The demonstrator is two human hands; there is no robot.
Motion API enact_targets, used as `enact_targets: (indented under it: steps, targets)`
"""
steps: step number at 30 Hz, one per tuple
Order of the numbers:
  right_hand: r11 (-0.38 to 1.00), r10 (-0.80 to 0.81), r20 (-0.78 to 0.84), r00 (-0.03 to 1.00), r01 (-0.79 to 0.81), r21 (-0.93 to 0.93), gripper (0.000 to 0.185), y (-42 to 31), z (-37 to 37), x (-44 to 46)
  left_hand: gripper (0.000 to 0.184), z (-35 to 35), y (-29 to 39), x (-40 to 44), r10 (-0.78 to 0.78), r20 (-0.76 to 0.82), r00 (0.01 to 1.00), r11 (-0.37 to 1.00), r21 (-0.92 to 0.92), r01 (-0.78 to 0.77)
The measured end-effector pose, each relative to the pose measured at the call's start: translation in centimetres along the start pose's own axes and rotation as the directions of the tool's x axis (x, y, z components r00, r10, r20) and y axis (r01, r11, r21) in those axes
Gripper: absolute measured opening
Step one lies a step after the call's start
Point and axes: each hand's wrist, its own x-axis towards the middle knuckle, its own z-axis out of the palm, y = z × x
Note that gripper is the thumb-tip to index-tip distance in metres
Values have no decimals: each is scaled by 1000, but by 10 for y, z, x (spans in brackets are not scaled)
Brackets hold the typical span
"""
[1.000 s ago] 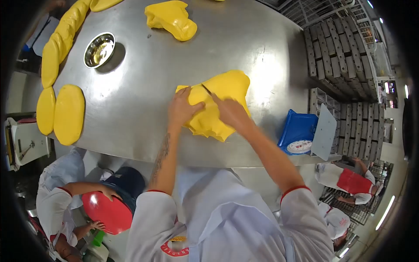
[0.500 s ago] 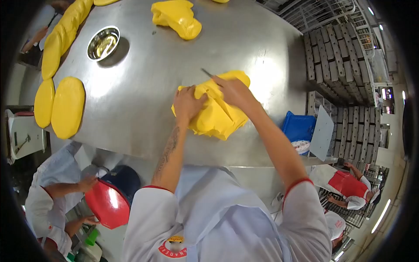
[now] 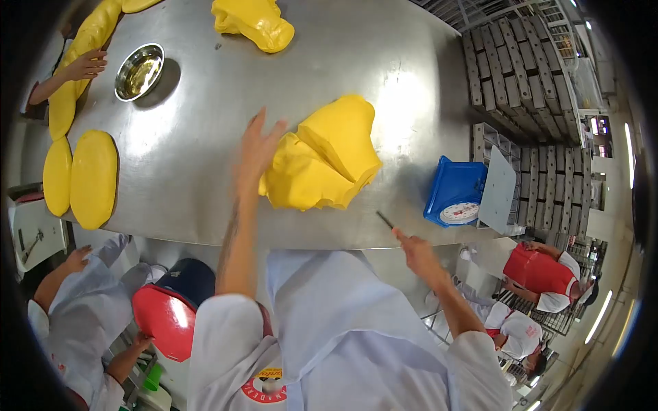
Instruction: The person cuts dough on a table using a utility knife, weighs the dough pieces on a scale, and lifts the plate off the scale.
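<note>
A large lump of yellow dough [image 3: 322, 161] lies on the steel table with a deep cut running across it. My left hand [image 3: 257, 151] hovers at the dough's left side, smeared by motion, its fingers spread and holding nothing. Near the table's front edge, to the right of the dough, my right hand [image 3: 419, 255] is closed around the handle of a small knife [image 3: 385, 219]. Its dark blade points up and left, apart from the dough.
A blue dial scale [image 3: 456, 188] stands at the table's right edge. A metal bowl of yellowish liquid [image 3: 139, 72], flattened dough pieces [image 3: 94, 179] and another dough lump [image 3: 253, 24] are on the table. A co-worker's hand [image 3: 88, 65] reaches over dough at left; a red-lidded bin [image 3: 164, 318] stands below.
My right hand has drawn the knife off the dough, down and right. My left hand has lifted off to the left. The cut gapes wider, and a co-worker's hand has appeared over the left dough.
</note>
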Motion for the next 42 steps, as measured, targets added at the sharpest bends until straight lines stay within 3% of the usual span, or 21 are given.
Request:
enact_targets:
  steps: [2,4,5,8,10,11,14,16,20,23,26,28,30,33,36,38,41,42]
  targets:
    - [1000,12,-145,989,-13,-1,59,-10,-32,10,62,36,-2,16,-111,57,992,938,335,86]
    - [994,-112,-249,962,105,-42,61,-61,-74,68,61,30,-9,-1,-15,191,981,886,458,-76]
    - [982,-185,-213,959,170,-88,62,-88,-79,104,60,26,-16,-13,21,271,962,844,511,-162]
    - [920,-350,-50,935,333,-207,70,-144,-59,222,59,12,-54,-42,129,179,975,920,346,-185]
    - [918,-337,23,941,334,-213,72,-140,-41,234,58,5,-77,-62,168,87,982,935,302,-186]
    - [916,-334,18,942,329,-227,71,-121,-27,223,57,3,-85,-72,184,42,982,944,270,-188]
    - [958,-230,58,971,237,-162,71,-45,-2,142,60,-20,-92,-89,63,139,988,979,186,-88]
    - [969,-138,82,987,152,-195,73,-7,10,73,67,-33,-77,-86,68,246,967,972,204,-120]
    - [998,-3,12,1000,4,-58,65,77,75,-41,79,-35,-101,-59,103,350,931,970,170,-172]
    - [983,32,-244,969,15,186,60,122,95,-106,79,-26,-39,-84,-58,538,841,998,22,55]
    - [931,169,-481,860,20,363,58,141,122,-139,66,-28,-51,-113,-183,540,822,982,148,121]
    - [877,297,-532,793,-6,480,57,151,148,-152,55,-18,-38,-166,-305,386,871,947,26,320]
    - [791,441,-517,734,-45,611,55,162,182,-164,46,-6,-22,-212,-295,271,916,955,40,295]
    - [703,544,-483,686,-59,709,54,185,247,-182,41,7,23,-257,-121,246,962,984,155,84]
    - [706,549,-481,683,-71,705,52,201,274,-211,39,9,85,-275,-84,287,954,993,100,57]
    - [712,558,-485,674,-88,696,52,216,286,-234,39,31,169,-302,-52,260,964,998,35,44]
    - [695,615,-504,606,-115,710,51,243,303,-268,42,52,242,-324,-4,235,972,1000,-29,11]
    - [682,645,-509,570,-130,719,51,252,311,-278,46,54,256,-325,90,288,953,990,-129,-54]
